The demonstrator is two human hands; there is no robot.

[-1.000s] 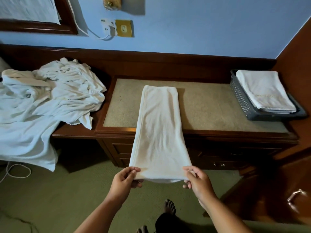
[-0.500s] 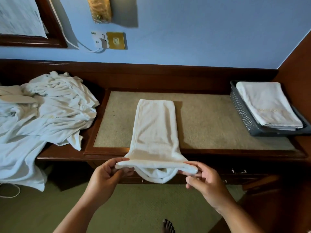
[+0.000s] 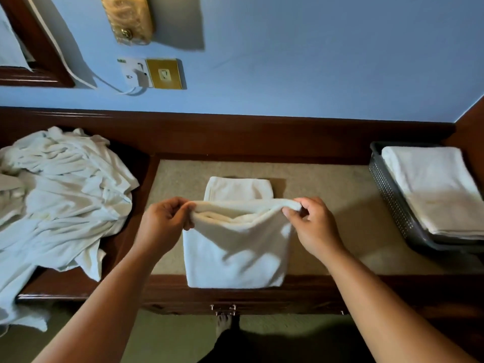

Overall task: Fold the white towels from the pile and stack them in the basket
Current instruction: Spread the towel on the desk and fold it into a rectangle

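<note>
Whereas a second ago the towel [image 3: 235, 258] hung as one long strip off the near edge of the worktop [image 3: 340, 195], its loose end held low over the floor, that end is now lifted and carried forward over the part lying on the worktop. Both hands ride the carried edge: the left hand [image 3: 163, 224] pinches its left corner between curled fingers [image 3: 180, 205] and thumb, and the right hand [image 3: 314, 226] pinches the right corner the same way. The edge is held a little off the layer beneath and sags in the middle. The far end of the strip shows uncovered beyond it, so I judge the crosswise fold under way but not laid down; the ends need to meet before it is pressed flat.

The towel sits in the middle of the worktop, between the pile [image 3: 60, 200] on the left and the basket [image 3: 392, 200] on the right, which already holds folded towels [image 3: 432, 189]. Its long axis runs from the person toward the wall; the new crease lies at the near wooden rim, and the open ends point to the wall
</note>
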